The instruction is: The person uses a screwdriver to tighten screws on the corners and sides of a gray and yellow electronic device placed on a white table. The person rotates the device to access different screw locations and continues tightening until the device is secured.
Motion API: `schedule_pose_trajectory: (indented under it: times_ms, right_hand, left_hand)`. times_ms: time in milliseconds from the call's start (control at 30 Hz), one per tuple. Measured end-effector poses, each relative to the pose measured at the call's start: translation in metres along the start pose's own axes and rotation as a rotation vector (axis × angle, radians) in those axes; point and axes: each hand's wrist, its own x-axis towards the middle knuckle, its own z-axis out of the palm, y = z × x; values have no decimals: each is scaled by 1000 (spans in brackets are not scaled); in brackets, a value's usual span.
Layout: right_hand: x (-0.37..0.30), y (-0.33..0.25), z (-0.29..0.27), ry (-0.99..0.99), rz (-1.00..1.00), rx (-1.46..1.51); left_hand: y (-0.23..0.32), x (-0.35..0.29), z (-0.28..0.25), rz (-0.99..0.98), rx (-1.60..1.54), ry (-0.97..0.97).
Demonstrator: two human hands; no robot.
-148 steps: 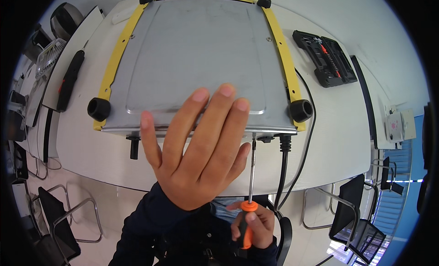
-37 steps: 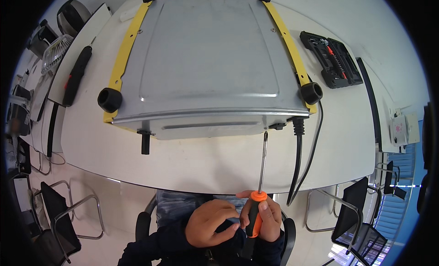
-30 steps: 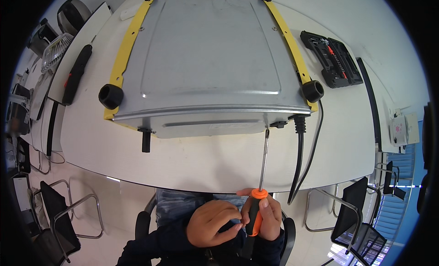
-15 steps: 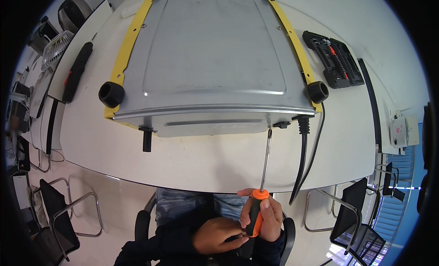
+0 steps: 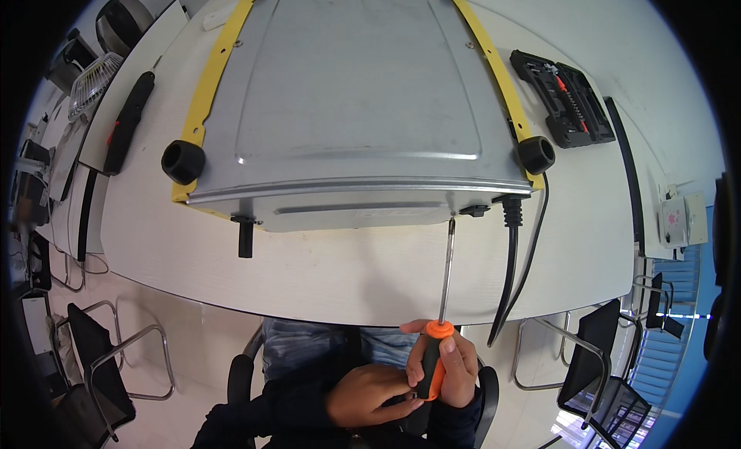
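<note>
Right grip: your right hand (image 5: 455,364) is wrapped shut around the orange-and-black handle of the screwdriver (image 5: 441,310), thumb up near the orange collar.
Left grip: your left hand (image 5: 370,393) sits just beside the right one, fingers curled loosely, fingertips touching the lower part of the handle (whether it truly clasps the handle, you cannot tell).
Screwdriver shaft: it runs straight up and away from your grip, over the near edge of the table (image 5: 332,271), its tip at the lower front edge of the metal appliance (image 5: 355,101).
Appliance: a grey sheet-metal box lying on the table well beyond your grip, with yellow strips along its sides and black round feet at the corners.
Beside the tip: a small black fitting just right of it, then the black power cable (image 5: 509,271), which hangs down off the table edge, close to the right of the shaft.
Farther right: an open black bit case (image 5: 562,108).
Far left: a black-handled tool (image 5: 127,121) lying on the table.
</note>
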Motion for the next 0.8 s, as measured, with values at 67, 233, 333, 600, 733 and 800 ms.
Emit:
schedule_pose_trajectory:
  times_ms: [67,233,333,600,733,800]
  right_hand:
    - [0,0,-1,-26,14,-18]
    - [1,2,0,30,-29,-16]
    - [0,1,0,10,-22,6]
    - [-1,-2,2,31,-5,-45]
    - [-1,-2,2,36,-3,-71]
    - [-1,-1,2,42,-13,-76]
  left_hand:
    - [0,0,0,4,7,2]
    - [0,1,-2,11,9,-2]
    - [0,1,-2,19,21,-8]
    - [0,1,-2,18,6,2]
    - [1,2,-2,14,-7,-13]
    - [1,1,-3,-1,-18,-22]
